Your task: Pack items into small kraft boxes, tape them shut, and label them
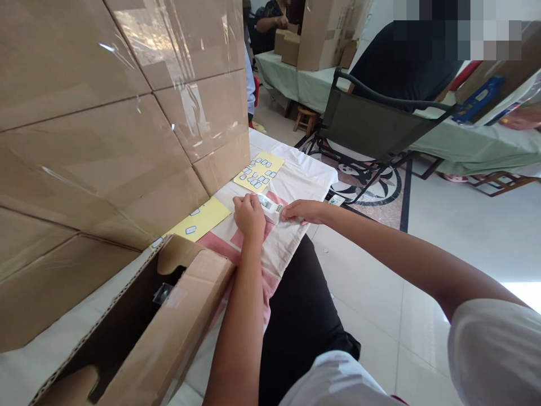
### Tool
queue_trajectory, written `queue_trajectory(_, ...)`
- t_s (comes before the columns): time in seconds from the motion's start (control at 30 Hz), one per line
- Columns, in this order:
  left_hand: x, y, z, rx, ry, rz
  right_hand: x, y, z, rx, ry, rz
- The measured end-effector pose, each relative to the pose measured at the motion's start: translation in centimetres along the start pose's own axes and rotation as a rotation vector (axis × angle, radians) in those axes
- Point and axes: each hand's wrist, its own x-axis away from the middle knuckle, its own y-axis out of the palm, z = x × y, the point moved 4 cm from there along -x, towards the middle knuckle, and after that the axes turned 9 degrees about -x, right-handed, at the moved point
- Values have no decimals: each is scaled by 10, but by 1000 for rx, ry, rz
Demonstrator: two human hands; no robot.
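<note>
Left hand point(249, 215), right hand point(302, 211) hold white box point(270, 207); cartons point(105, 141) alongside.

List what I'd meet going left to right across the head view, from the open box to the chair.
open box → left hand → white device → right hand → folding chair

The left hand point(249, 215) covered the near end of the small white device point(270, 208), whose label was too small to read, as were the stickers point(255, 181) on the yellow sheet point(275, 163), while the open carton point(177, 332) ran off the bottom edge with its inside dark.
</note>
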Motion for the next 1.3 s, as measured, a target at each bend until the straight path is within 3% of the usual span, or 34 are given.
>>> queue_trajectory(0.4, 2, 0, -1, 29, -8, 6, 0, -2, 5, -33, -25, -22)
queue_trajectory(0.93, 3, -1, -3, 81, -3, 24, 10, -14, 11, -173, -146, -169)
queue_trajectory(1.0, 3, -1, -4, 89, -4, 26, 13, -16, 7, -213, -239, -139)
queue_trajectory(1.1, 3, -1, -4, 97, -2, 28, 13, -17, -8, -197, -526, 76)
queue_trajectory(1.2, 2, 0, -5, 96, 2, 27, 9, -5, -25, -17, -799, 298)
queue_trajectory(1.3, 2, -1, -5, 93, 3, 17, 1, 16, -35, 205, -950, 393)
